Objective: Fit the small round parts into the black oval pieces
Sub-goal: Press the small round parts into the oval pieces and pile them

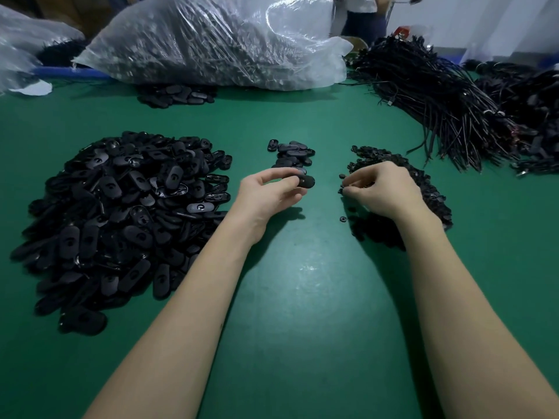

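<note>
I pinch a light, stiff oval piece (306, 181) in my left hand (267, 192) by its edges, while my right hand (382, 189), at 3 o'clock, pinches small round parts (429, 189).

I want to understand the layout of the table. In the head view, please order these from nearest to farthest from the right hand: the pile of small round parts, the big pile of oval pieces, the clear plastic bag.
From the right hand:
1. Pile of small round parts, directly under it.
2. Big pile of oval pieces, far left.
3. Clear plastic bag, at the back.

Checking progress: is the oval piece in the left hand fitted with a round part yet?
Cannot tell: the left hand pinches the oval piece, whose visible face looks plain.
</note>
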